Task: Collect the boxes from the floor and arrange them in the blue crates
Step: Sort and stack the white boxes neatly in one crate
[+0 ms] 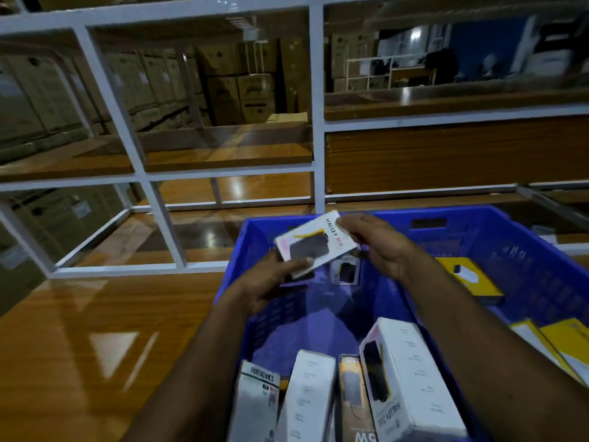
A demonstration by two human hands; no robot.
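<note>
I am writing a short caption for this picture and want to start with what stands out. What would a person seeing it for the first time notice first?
First, the white box marked HALLEY 20W, held by the left hand and right hand above the blue crate at centre. Next, several white boxes standing on end at the crate's near side. A yellow box lies to the right, beyond the crate's right wall.
</note>
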